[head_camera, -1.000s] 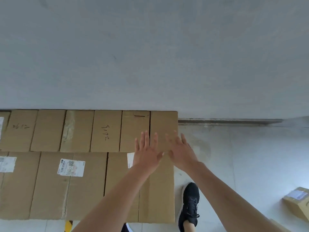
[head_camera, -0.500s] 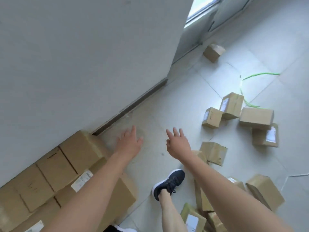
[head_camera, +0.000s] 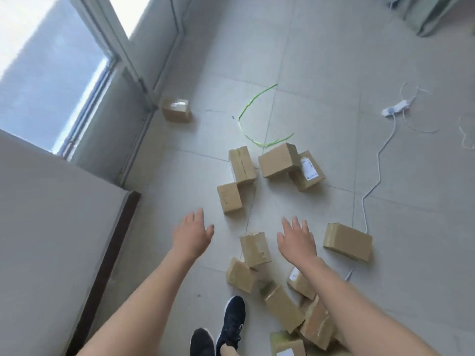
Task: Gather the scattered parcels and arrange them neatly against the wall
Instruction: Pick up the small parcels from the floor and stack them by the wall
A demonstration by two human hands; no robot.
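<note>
Several brown cardboard parcels lie scattered on the tiled floor. A near cluster (head_camera: 255, 249) sits just below my hands, and more parcels pile up under my right forearm. One parcel (head_camera: 347, 242) lies apart at the right. A farther group (head_camera: 279, 161) lies mid-floor, with a small box (head_camera: 229, 197) in front of it. A lone parcel (head_camera: 176, 110) rests by the window frame. My left hand (head_camera: 192, 236) and my right hand (head_camera: 297, 240) are stretched out above the floor, fingers spread, holding nothing. The grey wall (head_camera: 51, 214) is at the left.
A green strap (head_camera: 246, 119) curls on the floor beyond the parcels. A white power strip (head_camera: 394, 107) and its cable run along the right. A window and door frame (head_camera: 108, 60) stand at the upper left. My black shoes (head_camera: 231, 322) are at the bottom.
My view has swung right, away from the stacked boxes at the wall, to the scattered parcels. Both hands left the stacked box and now hover apart over the floor.
</note>
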